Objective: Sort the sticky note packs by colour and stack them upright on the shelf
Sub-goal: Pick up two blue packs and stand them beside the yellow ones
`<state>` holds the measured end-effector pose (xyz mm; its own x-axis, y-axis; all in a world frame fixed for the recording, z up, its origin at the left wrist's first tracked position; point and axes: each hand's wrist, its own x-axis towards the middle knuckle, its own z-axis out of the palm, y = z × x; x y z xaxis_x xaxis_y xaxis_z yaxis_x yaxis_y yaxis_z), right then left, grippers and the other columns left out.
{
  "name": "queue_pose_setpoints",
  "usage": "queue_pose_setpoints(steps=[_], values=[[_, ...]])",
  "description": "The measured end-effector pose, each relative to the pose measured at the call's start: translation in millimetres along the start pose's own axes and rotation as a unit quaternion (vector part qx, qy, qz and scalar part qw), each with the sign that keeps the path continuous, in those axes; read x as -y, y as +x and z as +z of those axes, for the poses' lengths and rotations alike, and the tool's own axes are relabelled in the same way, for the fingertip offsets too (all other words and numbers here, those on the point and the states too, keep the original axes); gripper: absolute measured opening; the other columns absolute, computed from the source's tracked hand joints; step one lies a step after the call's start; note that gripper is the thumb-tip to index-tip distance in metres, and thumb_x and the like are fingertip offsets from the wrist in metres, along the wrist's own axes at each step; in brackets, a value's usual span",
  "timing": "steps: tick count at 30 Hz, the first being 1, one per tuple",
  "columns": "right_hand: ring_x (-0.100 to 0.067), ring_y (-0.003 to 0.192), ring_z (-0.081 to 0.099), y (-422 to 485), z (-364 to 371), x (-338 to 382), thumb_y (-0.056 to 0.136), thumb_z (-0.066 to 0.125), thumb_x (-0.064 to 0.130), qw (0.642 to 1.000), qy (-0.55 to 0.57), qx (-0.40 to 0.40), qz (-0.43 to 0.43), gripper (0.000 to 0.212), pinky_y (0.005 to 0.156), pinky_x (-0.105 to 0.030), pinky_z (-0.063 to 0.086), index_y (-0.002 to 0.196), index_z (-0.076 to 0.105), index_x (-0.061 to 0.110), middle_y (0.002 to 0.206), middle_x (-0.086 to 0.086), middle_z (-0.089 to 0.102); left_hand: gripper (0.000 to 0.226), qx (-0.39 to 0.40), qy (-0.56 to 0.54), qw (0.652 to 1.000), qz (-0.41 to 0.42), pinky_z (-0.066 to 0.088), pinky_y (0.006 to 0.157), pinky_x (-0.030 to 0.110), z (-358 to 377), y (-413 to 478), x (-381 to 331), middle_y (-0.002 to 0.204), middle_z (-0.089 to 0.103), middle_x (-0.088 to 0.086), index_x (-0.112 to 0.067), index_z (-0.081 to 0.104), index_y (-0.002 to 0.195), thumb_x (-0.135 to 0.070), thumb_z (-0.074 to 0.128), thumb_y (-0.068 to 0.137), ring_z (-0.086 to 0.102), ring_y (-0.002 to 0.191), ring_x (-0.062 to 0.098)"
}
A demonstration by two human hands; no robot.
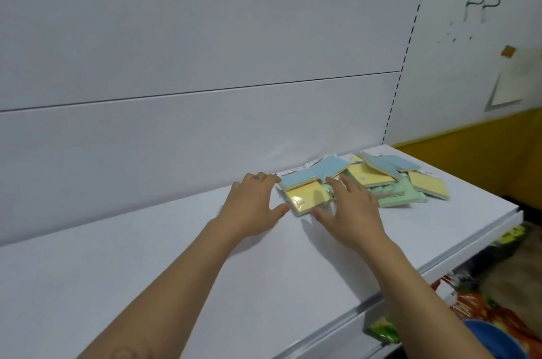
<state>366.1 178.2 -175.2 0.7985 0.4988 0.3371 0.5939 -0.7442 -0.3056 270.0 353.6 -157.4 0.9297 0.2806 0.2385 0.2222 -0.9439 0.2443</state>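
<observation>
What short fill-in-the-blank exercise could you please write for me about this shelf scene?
1. The left hand and right hand flank a shiny wrapped sticky note pack coloured ____.
2. Besides that colour and the pale blue packs, there are packs coloured ____.
3. On the white metal shelf the packs lie heaped; none stands ____.
Missing words: yellow; green; upright.

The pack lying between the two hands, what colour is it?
That pack is yellow, with a shiny glare on top. The head view shows it best.

Blue, yellow, green packs (pixel 366 179) jumbled flat, shelf (pixel 205 256).
</observation>
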Motion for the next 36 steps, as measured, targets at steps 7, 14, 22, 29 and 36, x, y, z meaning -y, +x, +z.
queue_pose_setpoints(steps=[7,14,22,29,36], values=[[-0.029,0.130,0.040,4.5,33.2,-14.8,0.081,0.061,0.035,0.997,0.002,-0.079,0.008,0.050,0.105,-0.044,0.030,0.126,0.056,0.014,0.137,-0.011,0.050,0.072,0.005,-0.091,0.996,-0.025,0.026,0.114,0.043,36.8,31.1,-20.5,0.158,0.019,-0.004,-0.028,0.022,0.150,-0.051,0.053,0.089,0.013,0.144,0.018],[-0.028,0.115,0.053,5.1,36.0,-12.4,0.076,0.058,0.031,0.993,-0.008,-0.118,-0.009,0.043,0.091,-0.042,0.043,0.116,0.064,0.016,0.123,-0.007,0.061,0.071,-0.042,-0.121,0.991,-0.021,0.030,0.110,0.039,68.0,26.5,-12.4,0.151,0.034,-0.006,-0.028,0.022,0.150,-0.052,0.051,0.090,0.021,0.140,0.018],[-0.032,0.117,0.050,26.8,24.3,-8.9,0.077,0.056,0.027,0.991,0.028,-0.128,-0.012,0.043,0.095,-0.043,0.038,0.118,0.063,0.014,0.129,-0.009,0.057,0.043,-0.061,-0.108,0.992,-0.016,0.034,0.103,0.035,61.9,16.1,-7.7,0.138,0.040,-0.004,-0.031,0.054,0.129,-0.047,0.057,0.089,0.031,0.128,0.021],[-0.024,0.124,0.041,72.2,6.8,-7.1,0.089,0.050,0.040,0.996,-0.072,-0.055,0.008,0.042,0.101,-0.038,0.025,0.126,0.055,0.020,0.134,-0.004,0.051,0.031,-0.042,-0.126,0.990,-0.046,0.040,0.094,0.033,55.0,3.4,-10.9,0.150,0.034,-0.006,-0.024,0.053,0.115,-0.045,0.052,0.092,0.048,0.124,0.015],[-0.027,0.119,0.046,89.9,17.4,-7.2,0.089,0.047,0.052,0.992,-0.124,-0.006,0.029,0.046,0.101,-0.040,0.029,0.119,0.058,0.018,0.125,-0.008,0.057,0.033,-0.077,-0.211,0.969,-0.103,0.047,0.078,0.034,49.5,-19.3,16.0,0.100,0.055,-0.015,-0.025,0.053,0.078,-0.049,0.075,0.071,0.055,0.091,0.014]])
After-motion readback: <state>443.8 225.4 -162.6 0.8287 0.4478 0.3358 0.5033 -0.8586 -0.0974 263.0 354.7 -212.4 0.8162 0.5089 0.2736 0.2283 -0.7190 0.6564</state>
